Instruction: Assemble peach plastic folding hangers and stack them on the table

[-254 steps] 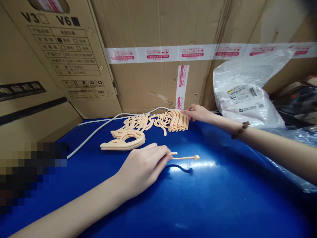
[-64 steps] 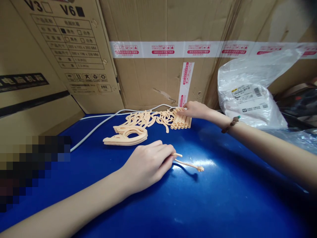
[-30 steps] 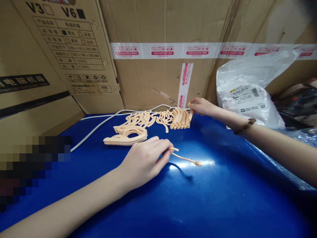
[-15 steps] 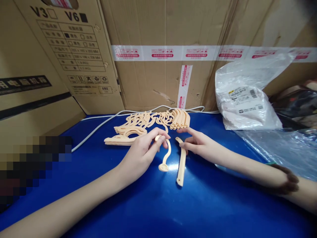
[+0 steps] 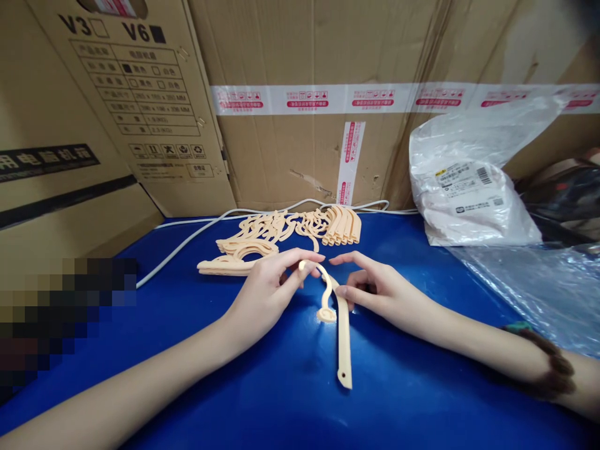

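Note:
My left hand pinches the curved upper end of a cream plastic hanger hook. The hook hangs down in an S-bend to a round base. My right hand grips a long, slim hanger arm near its upper end between thumb and fingers, with the index finger stretched towards my left hand. That arm slants down towards me and shows a small hole at its lower end. Hook and arm lie close together, the hook's base beside the arm; whether they touch I cannot tell.
Behind my hands lie piled hanger hooks, a row of curved hanger arms and stacked cream pieces on the blue table. A white cable runs behind them. Cardboard boxes stand at the back; a plastic bag sits right.
The hanger arm has come nearer to me and to the left, closer to the hook. The hook's lower end has swung right, towards the arm.

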`<state>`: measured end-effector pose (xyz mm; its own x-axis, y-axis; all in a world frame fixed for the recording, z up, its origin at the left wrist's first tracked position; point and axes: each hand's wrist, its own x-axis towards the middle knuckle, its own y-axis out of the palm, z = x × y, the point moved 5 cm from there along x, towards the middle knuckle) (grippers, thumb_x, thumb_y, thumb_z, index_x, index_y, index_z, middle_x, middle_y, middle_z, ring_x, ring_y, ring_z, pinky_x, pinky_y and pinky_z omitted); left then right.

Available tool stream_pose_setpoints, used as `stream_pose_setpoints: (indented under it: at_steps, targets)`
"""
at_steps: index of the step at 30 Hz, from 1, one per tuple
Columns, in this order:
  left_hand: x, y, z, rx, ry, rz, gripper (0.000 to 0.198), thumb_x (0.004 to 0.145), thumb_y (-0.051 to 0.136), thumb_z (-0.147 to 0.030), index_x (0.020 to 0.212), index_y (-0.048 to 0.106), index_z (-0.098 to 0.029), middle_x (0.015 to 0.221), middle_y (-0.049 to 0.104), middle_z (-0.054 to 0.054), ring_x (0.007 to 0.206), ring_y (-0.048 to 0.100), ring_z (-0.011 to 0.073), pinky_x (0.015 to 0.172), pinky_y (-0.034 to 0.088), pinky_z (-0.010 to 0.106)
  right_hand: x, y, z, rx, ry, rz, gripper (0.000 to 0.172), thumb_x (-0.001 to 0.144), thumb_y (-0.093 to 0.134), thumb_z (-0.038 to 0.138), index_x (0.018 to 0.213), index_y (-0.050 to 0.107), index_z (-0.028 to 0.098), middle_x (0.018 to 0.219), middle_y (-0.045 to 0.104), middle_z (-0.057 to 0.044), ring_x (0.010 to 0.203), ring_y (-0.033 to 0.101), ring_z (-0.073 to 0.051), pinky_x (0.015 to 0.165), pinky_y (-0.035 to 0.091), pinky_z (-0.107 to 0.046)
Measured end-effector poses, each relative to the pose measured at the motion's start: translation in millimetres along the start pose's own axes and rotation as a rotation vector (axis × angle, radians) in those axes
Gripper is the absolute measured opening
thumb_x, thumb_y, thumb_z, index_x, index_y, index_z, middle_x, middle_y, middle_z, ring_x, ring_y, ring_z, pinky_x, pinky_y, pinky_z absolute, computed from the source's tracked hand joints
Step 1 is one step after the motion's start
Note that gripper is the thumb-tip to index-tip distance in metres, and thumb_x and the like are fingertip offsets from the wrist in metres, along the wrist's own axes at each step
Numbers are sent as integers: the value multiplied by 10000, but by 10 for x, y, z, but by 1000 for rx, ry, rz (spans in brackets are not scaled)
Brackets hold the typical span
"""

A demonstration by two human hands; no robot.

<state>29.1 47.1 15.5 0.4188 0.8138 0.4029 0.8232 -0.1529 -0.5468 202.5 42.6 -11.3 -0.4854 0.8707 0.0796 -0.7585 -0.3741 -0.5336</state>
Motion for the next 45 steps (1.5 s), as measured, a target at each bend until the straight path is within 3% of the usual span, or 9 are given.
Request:
stream_pose_setpoints:
  at_steps: [6, 10, 15, 22, 26, 29, 35, 39, 45]
  targets:
    - [-14, -15, -14, 101, 50, -75, 246, 941, 502, -211, 1141, 645, -208, 911, 720, 3, 648, 601, 105, 647, 483, 237, -17, -59, 35, 27, 31, -112, 294, 913, 499, 486, 982, 591, 215, 601, 574, 41, 573, 484, -121, 541, 324, -250]
    - [-52, -34, -89, 248, 160, -125, 235, 935, 507, -163, 1113, 657, -196, 805, 692, -5, 674, 609, 108, 660, 472, 234, -14, -14, 70, 160, 45, -24, 430, 904, 486, 524, 670, 603, 183, 577, 532, 19, 543, 401, -106, 521, 268, -266]
    - [-93, 3, -165, 366, 335, -101, 256, 949, 479, -166, 1165, 615, -190, 943, 689, 30, 834, 629, 136, 734, 475, 258, 5, 21, 59, 399, 140, 78, 338, 835, 580, 483, 721, 635, 170, 544, 500, 29, 491, 316, -93, 489, 208, -267]
    - [-91, 18, -147, 377, 304, -76, 238, 949, 476, -148, 1135, 616, -197, 964, 668, 25, 869, 617, 133, 765, 471, 257, 45, -79, -47, 562, 213, -38, 230, 791, 606, 376, 687, 583, 172, 555, 429, 48, 491, 298, -80, 476, 186, -249]
    - [-97, 11, -147, 401, 328, -76, 239, 947, 480, -154, 1141, 616, -190, 966, 665, 28, 857, 617, 140, 768, 475, 271, 36, -13, -7, 531, 199, 102, 363, 843, 573, 500, 790, 659, 152, 569, 492, 29, 491, 323, -76, 473, 190, -250]
    - [-103, 33, -162, 423, 350, -58, 247, 944, 477, -147, 1156, 593, -203, 992, 659, 20, 884, 618, 140, 771, 475, 267, 33, 7, 13, 509, 174, 156, 293, 820, 640, 438, 776, 658, 149, 564, 488, 40, 486, 297, -65, 476, 190, -246]
    - [-93, 61, -101, 462, 105, -62, 301, 892, 560, -252, 1162, 446, -183, 939, 617, 10, 656, 570, 116, 580, 444, 241, 61, -102, -71, 646, 237, -58, 304, 804, 659, 401, 676, 510, 168, 573, 423, 55, 479, 298, -58, 458, 205, -232]
    - [-99, 150, -163, 474, 150, 103, 95, 926, 496, -280, 937, 515, -188, 847, 598, 2, 746, 570, 149, 644, 439, 271, 68, -120, -107, 729, 269, -119, 275, 774, 700, 399, 763, 556, 165, 657, 498, 34, 497, 364, -54, 454, 268, -212]
    - [-123, 285, -183, 626, 215, 367, 325, 977, 390, -418, 1220, 519, -246, 1040, 582, 33, 927, 540, 204, 703, 437, 306, 65, -123, -138, 788, 250, -145, 275, 778, 718, 348, 949, 650, 143, 726, 559, 12, 550, 452, -51, 477, 344, -188]
